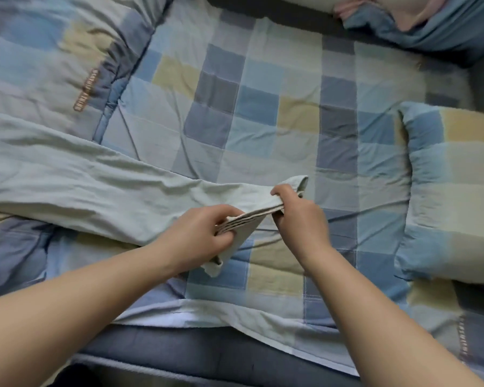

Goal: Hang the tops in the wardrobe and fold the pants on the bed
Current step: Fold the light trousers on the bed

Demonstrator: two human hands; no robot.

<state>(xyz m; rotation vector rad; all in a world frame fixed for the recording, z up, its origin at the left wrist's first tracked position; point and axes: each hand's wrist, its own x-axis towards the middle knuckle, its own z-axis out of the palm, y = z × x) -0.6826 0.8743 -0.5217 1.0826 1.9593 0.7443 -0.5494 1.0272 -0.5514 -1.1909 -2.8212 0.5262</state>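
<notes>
Pants [76, 174] of pale grey-green cloth lie across the bed [263, 107], stretched from the left edge of the head view toward the middle. The wide part is at the left, and the leg ends come to the middle, where both hands hold them. The hems are stacked together, so several layers of cloth edge show between the two hands.

The left hand [199, 233] grips the near corner of the stacked hems, with its fingers curled under the cloth and the thumb on top. One loose corner of cloth hangs down below this hand. The right hand [296, 216] pinches the far corner of the same hems, the fingers closed round the folded edge. The cloth between the hands is a little lifted from the bed.

The bed carries a checked cover in blue, grey, cream and pale yellow squares. A pillow [453, 191] in the same checked pattern lies at the right, well apart from the pants. At the top right corner there is a heap of blue and pink cloth [419, 20].
</notes>
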